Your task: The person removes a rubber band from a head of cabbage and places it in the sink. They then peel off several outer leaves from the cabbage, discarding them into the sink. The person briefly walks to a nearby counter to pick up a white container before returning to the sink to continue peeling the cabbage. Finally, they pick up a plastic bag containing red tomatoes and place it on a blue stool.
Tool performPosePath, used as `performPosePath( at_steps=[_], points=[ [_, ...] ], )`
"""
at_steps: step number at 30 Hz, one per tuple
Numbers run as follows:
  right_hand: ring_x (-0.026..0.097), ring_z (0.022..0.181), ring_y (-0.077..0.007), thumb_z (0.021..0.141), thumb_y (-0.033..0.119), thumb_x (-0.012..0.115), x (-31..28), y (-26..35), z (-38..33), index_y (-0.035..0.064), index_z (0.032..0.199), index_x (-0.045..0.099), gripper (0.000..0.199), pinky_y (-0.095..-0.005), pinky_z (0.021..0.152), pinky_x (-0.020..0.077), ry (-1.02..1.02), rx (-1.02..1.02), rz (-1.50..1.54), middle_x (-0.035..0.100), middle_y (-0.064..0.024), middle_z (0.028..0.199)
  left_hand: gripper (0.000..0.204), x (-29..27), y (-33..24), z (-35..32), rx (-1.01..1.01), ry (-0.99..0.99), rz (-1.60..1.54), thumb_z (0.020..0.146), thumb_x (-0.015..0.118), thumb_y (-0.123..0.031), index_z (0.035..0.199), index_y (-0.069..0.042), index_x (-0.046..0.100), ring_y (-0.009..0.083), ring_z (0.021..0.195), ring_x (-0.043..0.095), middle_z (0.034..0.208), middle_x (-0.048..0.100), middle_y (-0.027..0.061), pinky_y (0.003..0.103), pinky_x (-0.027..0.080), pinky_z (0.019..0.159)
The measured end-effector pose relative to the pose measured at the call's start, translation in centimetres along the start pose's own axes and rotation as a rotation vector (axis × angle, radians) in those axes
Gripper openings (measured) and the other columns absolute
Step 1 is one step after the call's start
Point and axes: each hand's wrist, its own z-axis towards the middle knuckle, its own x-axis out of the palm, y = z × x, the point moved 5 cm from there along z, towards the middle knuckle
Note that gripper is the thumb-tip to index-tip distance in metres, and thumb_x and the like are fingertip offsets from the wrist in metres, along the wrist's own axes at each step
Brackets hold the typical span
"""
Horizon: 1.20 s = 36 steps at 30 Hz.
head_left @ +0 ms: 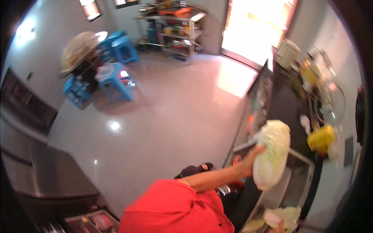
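Note:
A whole napa cabbage (273,155), pale green with a white base, stands tilted over the sink (311,171). My left hand (251,157) is closed on its side, the arm stretched out from a red sleeve. At the lower edge, loose cabbage leaves (289,216) lie near the sink's near end. A small part of my right hand (279,227) shows there, its fingers against a leaf and seemingly gripping it; the rest is cut off by the picture's edge.
A dark counter (285,101) runs along the right wall, with a yellow container (321,138) and a white bin (288,53). Blue stools (116,83) stand across the floor at left, one bearing a large covered bundle (79,50). A metal shelf (190,39) stands at the back.

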Motion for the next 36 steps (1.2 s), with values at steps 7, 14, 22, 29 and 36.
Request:
performPosePath(
  at_steps=[7, 14, 22, 29, 36],
  points=[
    [0.058, 0.081, -0.0213, 0.060, 0.007, 0.062, -15.1, -17.2, 3.5, -0.0059, 0.099, 0.059, 0.042, -0.0338, 0.073, 0.0467, -0.227, -0.052, -0.494, 0.062, -0.0111, 0.090, 0.069, -2.0, 4.5, 1.5, -0.203, -0.074, 0.096, 0.073, 0.063, -0.038, 0.130, -0.005, 0.040, 0.0275, 0.112, 0.052, 0.125, 0.051, 0.0137, 0.042, 0.040, 0.098],
    [0.056, 0.101, -0.0294, 0.059, 0.014, 0.069, -11.5, -13.6, -7.8, -0.0047, 0.116, 0.050, 0.062, -0.0358, 0.087, 0.0433, -0.113, 0.147, -0.488, 0.057, -0.0213, 0.112, 0.068, -5.1, 8.5, 0.8, -0.394, -0.106, 0.140, 0.073, 0.061, -0.032, 0.131, -0.005, 0.039, 0.0293, 0.113, 0.051, 0.126, 0.050, 0.0144, 0.043, 0.039, 0.100],
    [0.047, 0.112, -0.0333, 0.077, 0.020, 0.065, -6.3, -4.1, -10.3, 0.0045, 0.132, 0.038, 0.063, -0.0412, 0.095, 0.0369, -0.202, -0.345, -0.591, 0.047, -0.0171, 0.124, 0.068, -5.7, 10.1, 0.4, -0.504, -0.135, 0.168, 0.071, 0.061, -0.033, 0.130, -0.004, 0.041, 0.0297, 0.111, 0.052, 0.125, 0.052, 0.0145, 0.042, 0.040, 0.097],
    [0.047, 0.110, -0.0249, 0.069, 0.018, 0.074, 12.4, 6.7, -16.6, 0.0078, 0.138, 0.028, 0.084, -0.0329, 0.084, 0.0454, 0.428, -0.316, -0.075, 0.044, -0.0147, 0.127, 0.068, -5.6, 9.1, 1.3, -0.546, -0.070, 0.167, 0.072, 0.062, -0.030, 0.130, -0.004, 0.039, 0.0296, 0.111, 0.052, 0.125, 0.051, 0.0149, 0.042, 0.040, 0.098],
    [0.047, 0.112, -0.0231, 0.070, 0.029, 0.073, 24.5, 9.1, -16.5, 0.0014, 0.138, 0.021, 0.090, -0.0317, 0.091, 0.0431, 0.600, -0.290, 0.542, 0.041, -0.0139, 0.127, 0.071, -5.8, 4.1, 5.5, -0.383, -0.071, 0.518, 0.078, 0.066, -0.019, 0.136, -0.005, 0.027, 0.0227, 0.116, 0.046, 0.127, 0.045, 0.0107, 0.037, 0.040, 0.097]
  ],
)
